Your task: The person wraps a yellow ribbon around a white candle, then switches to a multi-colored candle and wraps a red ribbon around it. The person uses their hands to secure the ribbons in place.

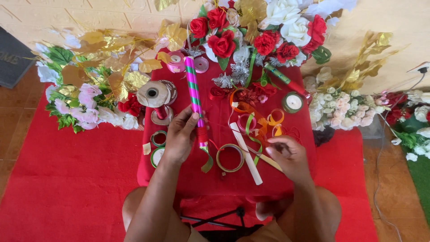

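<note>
the stick point(195, 96) is striped pink and green with a red end. the table cloth point(224, 179) under it is plain red, same as the red mat point(67, 179) around it. above the cloth, roses point(222, 44) in red and white, gold leaves point(112, 49) to the left, plus a white tube point(247, 154) on the cloth.

Glossy pink-green ribbon-wrapped stick point(194, 92); matt red cloth table cover point(224, 175); white paper roll point(246, 153).

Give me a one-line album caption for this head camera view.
Left hand grips a pink-and-green striped ribbon-wrapped stick while right hand pinches thin ribbon.
</note>
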